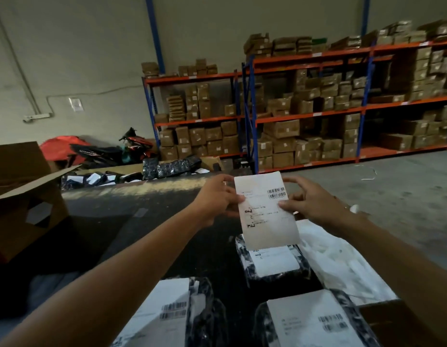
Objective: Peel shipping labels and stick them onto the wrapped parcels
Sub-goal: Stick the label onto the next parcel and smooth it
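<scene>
Shipping label (266, 211) held upright in the air, between both hands, above the dark table (112, 221). Left hand (217, 199): thumb and fingers pinched on the label's left edge, about mid-height. Right hand (315, 204): thumb pressed on the printed face at the right edge, other fingers behind the sheet; whether a backing sheet is being split off cannot be told.

Print on label: two stacked barcodes at upper right, small black blocks down the left margin, several text lines too blurred to read.

Three wrapped parcels below the label, all in black wrap with white labels already on:
- middle parcel (275, 264), directly under the label's lower edge;
- near-left parcel (172, 314), barcodes visible, text unreadable;
- near-right parcel (315, 321), barcodes visible, text unreadable.

White plastic bag (342, 266) lies right of the middle parcel, under the right forearm.

Table's far edge runs behind the hands; the left stretch of the tabletop is bare. Open cardboard box (22, 196) stands at the left edge. Shelves (317, 108) of brown cartons line the back wall, with open concrete floor (405, 186) to the right.
</scene>
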`<control>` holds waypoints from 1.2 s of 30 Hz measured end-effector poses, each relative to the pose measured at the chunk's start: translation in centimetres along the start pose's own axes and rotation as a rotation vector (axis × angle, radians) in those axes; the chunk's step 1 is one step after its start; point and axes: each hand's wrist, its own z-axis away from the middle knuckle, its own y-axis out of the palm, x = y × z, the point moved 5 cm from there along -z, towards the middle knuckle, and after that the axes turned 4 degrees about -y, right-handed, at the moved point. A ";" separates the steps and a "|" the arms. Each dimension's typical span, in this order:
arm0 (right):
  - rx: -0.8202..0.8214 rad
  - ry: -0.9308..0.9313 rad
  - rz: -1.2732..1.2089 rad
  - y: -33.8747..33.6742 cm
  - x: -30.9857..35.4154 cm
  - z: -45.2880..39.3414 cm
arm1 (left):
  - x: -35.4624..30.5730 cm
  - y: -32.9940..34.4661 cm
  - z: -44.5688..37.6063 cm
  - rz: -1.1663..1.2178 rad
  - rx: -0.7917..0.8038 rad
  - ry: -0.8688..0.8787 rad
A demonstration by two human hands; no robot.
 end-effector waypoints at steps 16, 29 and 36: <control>0.146 0.289 0.084 0.9 -10.7 -2.4 | 6.3 4.2 -6.2 -0.473 -0.011 -0.215; 0.192 0.298 0.189 1.9 -12.9 -3.5 | 8.8 4.6 -8.4 -0.668 0.001 -0.310; 0.203 0.236 0.319 2.0 -13.0 -3.8 | 9.4 4.8 -9.2 -0.792 0.005 -0.312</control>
